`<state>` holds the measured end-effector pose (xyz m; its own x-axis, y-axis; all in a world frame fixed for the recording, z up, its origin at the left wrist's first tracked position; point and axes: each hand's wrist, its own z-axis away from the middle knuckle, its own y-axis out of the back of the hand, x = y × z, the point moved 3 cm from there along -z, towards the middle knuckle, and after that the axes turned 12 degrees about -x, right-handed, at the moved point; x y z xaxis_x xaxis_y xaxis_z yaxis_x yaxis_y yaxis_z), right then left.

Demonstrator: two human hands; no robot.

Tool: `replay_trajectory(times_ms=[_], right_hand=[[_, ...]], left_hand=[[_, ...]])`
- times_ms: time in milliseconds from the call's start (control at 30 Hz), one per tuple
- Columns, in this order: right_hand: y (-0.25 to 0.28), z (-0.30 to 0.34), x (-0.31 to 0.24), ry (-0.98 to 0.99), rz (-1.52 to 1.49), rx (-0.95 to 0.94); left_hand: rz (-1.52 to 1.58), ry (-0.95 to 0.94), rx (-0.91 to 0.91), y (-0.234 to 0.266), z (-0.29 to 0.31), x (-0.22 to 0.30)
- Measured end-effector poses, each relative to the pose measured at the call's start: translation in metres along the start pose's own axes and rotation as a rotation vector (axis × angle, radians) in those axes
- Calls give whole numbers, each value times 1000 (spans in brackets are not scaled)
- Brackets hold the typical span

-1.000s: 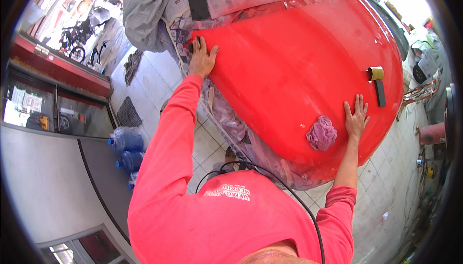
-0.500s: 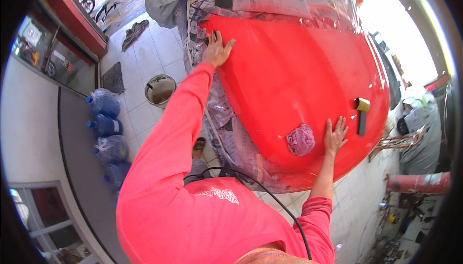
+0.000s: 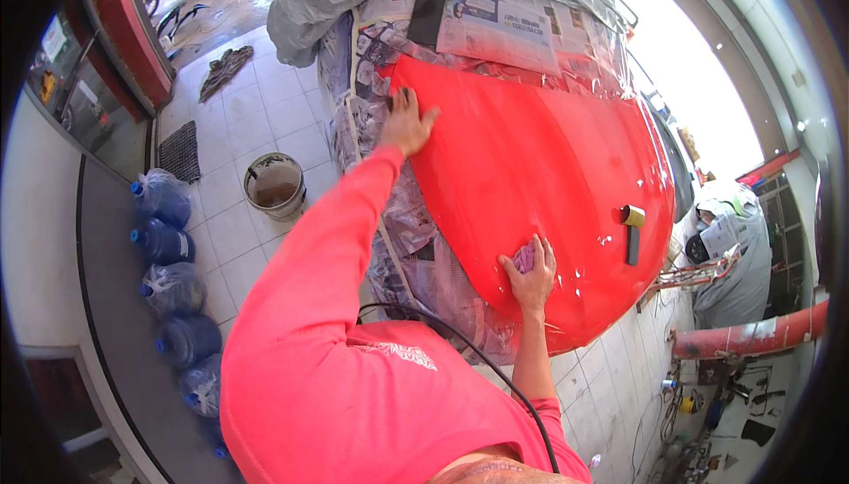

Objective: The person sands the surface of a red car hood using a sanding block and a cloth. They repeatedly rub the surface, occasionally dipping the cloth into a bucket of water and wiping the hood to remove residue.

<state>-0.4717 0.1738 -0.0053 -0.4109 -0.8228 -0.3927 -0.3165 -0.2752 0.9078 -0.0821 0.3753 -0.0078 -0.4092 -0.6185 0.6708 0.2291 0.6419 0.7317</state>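
Observation:
A glossy red car hood [image 3: 531, 157] fills the middle of the view, with small shiny wet-looking spots on its right half. My right hand [image 3: 533, 282] is on the crumpled pink-purple cloth [image 3: 524, 259] near the hood's close edge, its fingers curved over it and hiding most of it. My left hand [image 3: 409, 123] rests on the hood's far left edge, thumb apart and fingers stretched out, with nothing seen in it. To the right of the cloth lie a curled piece of sandpaper [image 3: 633, 215] and a dark sanding block [image 3: 632, 246].
Newspaper [image 3: 504, 29] and a phone [image 3: 426, 20] lie beyond the hood, under a grey cover [image 3: 309, 7]. A bucket [image 3: 274, 187] of murky water stands on the left floor, near several blue water jugs [image 3: 164, 239]. A red cylinder [image 3: 752, 337] lies at right.
My right hand has moved left from the bare hood onto the cloth and closed on it. My left hand stays at the hood's far left edge. The whole view has shifted.

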Motion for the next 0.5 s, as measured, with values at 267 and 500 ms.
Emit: replay_trajectory(times_ms=[267,500], right_hand=[[-11,10,8,-65,72,181],[-22,-24,-16,-24,86,232]], left_hand=[[-150,-447,-120,-89,186,48],[-97,-214,-16,-6,-22,-14]])
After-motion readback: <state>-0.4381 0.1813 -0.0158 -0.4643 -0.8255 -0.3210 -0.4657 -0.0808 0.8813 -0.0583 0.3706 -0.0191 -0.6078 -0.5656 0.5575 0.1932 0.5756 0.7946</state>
